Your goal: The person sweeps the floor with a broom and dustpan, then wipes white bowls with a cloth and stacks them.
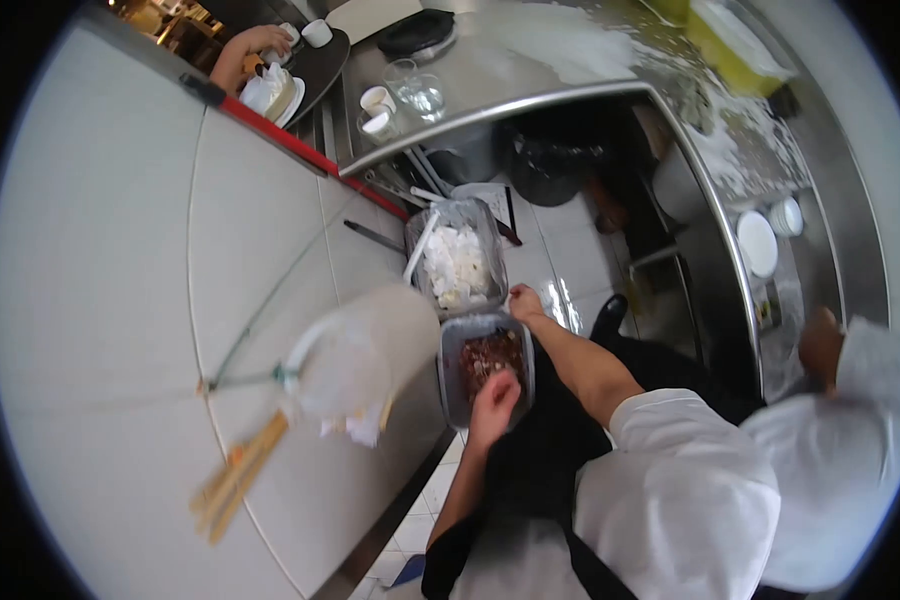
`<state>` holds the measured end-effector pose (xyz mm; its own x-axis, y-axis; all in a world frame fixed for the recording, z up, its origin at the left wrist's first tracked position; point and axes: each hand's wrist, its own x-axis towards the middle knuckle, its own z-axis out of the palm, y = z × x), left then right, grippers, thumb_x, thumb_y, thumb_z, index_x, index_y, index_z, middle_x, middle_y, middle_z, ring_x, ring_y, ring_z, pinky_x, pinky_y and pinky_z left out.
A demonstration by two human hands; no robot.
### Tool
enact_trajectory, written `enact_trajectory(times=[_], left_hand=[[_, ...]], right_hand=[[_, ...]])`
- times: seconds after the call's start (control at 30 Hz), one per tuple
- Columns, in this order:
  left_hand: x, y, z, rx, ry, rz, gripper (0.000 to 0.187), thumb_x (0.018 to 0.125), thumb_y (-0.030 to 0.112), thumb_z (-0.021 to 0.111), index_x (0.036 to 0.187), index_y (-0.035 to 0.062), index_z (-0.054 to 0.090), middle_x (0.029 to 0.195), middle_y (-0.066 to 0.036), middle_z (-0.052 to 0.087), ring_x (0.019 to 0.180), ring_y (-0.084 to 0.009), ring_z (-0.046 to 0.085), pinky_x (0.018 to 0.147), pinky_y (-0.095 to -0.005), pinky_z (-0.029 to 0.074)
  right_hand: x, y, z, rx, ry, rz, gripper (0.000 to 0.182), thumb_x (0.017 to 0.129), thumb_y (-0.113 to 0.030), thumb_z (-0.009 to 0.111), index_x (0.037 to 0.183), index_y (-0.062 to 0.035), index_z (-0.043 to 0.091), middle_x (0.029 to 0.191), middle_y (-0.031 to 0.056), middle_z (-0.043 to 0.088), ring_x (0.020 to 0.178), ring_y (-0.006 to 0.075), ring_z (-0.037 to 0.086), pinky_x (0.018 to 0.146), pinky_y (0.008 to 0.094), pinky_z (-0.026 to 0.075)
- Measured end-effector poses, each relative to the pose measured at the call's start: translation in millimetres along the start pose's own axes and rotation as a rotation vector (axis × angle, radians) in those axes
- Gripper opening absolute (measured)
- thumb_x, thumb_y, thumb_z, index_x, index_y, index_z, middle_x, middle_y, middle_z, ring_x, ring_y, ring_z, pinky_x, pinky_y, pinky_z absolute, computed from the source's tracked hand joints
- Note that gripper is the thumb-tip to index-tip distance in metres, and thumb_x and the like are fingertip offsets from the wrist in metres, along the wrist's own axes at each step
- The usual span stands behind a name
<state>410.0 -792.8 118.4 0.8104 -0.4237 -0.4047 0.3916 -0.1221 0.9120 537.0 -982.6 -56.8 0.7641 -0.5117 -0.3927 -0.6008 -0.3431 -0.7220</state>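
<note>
My left hand [495,405] is over a grey plastic tub [452,385] with dark reddish-brown, chunky contents [490,358]. Its fingers are curled together; whatever they may hold is hidden. Close to the tub's far corner is my right hand [525,302], fingers curled, beside the rim of a second, clear-grey tub [495,245]. That second tub holds crumpled white paper or napkins [455,265], and a white stick-like handle [422,245] leans across it. Whether my right hand grips a rim cannot be made out.
A blurred white cylinder [370,345] and wooden sticks [238,480] are at the left by the tiled wall. Glasses [425,95] and cups stand on the steel counter [490,50]. Another person's hand [260,42] reaches over a dark tray; a co-worker's hand [820,345] is at right.
</note>
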Motion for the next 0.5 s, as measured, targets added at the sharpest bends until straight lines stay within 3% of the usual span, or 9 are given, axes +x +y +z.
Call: enact_trajectory(times=[0.1, 0.17, 0.2, 0.23, 0.3, 0.37, 0.43, 0.5], left_hand=[[14, -23, -11, -0.006, 0.07, -0.147, 0.035, 0.093, 0.011, 0.068, 0.124, 0.0014, 0.057, 0.108, -0.007, 0.066, 0.102, -0.0153, 0.062, 0.092, -0.0296, 0.049], [37, -20, -13, 0.006, 0.117, -0.217, 0.034, 0.092, 0.011, 0.067, 0.124, 0.0013, 0.057, 0.107, -0.008, 0.066, 0.102, -0.0155, 0.062, 0.091, -0.0294, 0.049], [47, -21, -16, 0.079, 0.166, -0.221, 0.033, 0.092, 0.01, 0.067, 0.123, 0.0006, 0.057, 0.106, -0.008, 0.066, 0.102, -0.0156, 0.062, 0.091, -0.029, 0.049], [58, -22, -16, 0.15, 0.208, -0.223, 0.032, 0.092, 0.01, 0.066, 0.121, -0.0001, 0.057, 0.106, -0.008, 0.066, 0.101, -0.0157, 0.062, 0.09, -0.0286, 0.049], [90, -7, -11, 0.124, 0.289, -0.205, 0.031, 0.092, 0.009, 0.065, 0.12, -0.001, 0.057, 0.104, -0.008, 0.066, 0.1, -0.0157, 0.063, 0.089, -0.0282, 0.049], [130, 21, 3, 0.103, 0.363, -0.17, 0.03, 0.092, 0.007, 0.065, 0.119, -0.0019, 0.057, 0.103, -0.008, 0.067, 0.099, -0.0157, 0.063, 0.089, -0.0278, 0.049], [168, 52, 18, 0.013, 0.557, -0.013, 0.03, 0.092, 0.006, 0.062, 0.12, -0.0025, 0.055, 0.105, -0.009, 0.066, 0.101, -0.015, 0.062, 0.087, -0.0272, 0.049], [198, 79, 23, 0.013, 0.559, -0.04, 0.031, 0.093, 0.005, 0.061, 0.122, -0.0025, 0.054, 0.11, -0.01, 0.064, 0.102, -0.0155, 0.062, 0.087, -0.0281, 0.05]], right_hand=[[125, -50, 69, 0.172, -0.107, -0.169, 0.021, 0.088, -0.006, 0.054, 0.106, -0.0042, 0.064, 0.101, 0.0199, 0.067, 0.099, 0.0361, 0.065, 0.086, 0.0401, 0.05], [146, -142, 43, 0.214, -0.109, -0.32, 0.027, 0.085, 0.002, 0.05, 0.108, -0.0032, 0.063, 0.107, 0.0213, 0.065, 0.105, 0.0381, 0.062, 0.09, 0.0401, 0.048], [181, -152, 71, 0.219, -0.081, -0.498, 0.031, 0.082, 0.002, 0.051, 0.11, -0.0036, 0.063, 0.112, 0.0219, 0.063, 0.109, 0.0389, 0.059, 0.094, 0.0415, 0.047], [196, -184, 71, 0.107, -0.166, -0.487, 0.04, 0.078, 0.0, 0.055, 0.117, -0.0055, 0.061, 0.122, 0.0205, 0.059, 0.115, 0.0387, 0.056, 0.098, 0.0426, 0.046], [222, -214, 91, 0.184, -0.155, -0.559, 0.045, 0.079, -0.002, 0.055, 0.124, -0.0088, 0.057, 0.13, 0.0181, 0.055, 0.119, 0.0365, 0.054, 0.1, 0.0434, 0.046], [247, -232, 106, 0.075, -0.216, -0.51, 0.045, 0.08, -0.003, 0.054, 0.125, -0.0102, 0.056, 0.133, 0.0173, 0.053, 0.121, 0.0355, 0.054, 0.101, 0.0439, 0.046], [266, -244, 106, -0.106, -0.358, -0.428, 0.039, 0.082, -0.006, 0.054, 0.121, -0.0136, 0.057, 0.135, 0.0168, 0.053, 0.123, 0.0336, 0.054, 0.1, 0.046, 0.046], [288, -238, 112, -0.162, -0.374, -0.396, 0.038, 0.081, -0.008, 0.057, 0.119, -0.0142, 0.058, 0.133, 0.0167, 0.054, 0.122, 0.0341, 0.054, 0.1, 0.0467, 0.046]])
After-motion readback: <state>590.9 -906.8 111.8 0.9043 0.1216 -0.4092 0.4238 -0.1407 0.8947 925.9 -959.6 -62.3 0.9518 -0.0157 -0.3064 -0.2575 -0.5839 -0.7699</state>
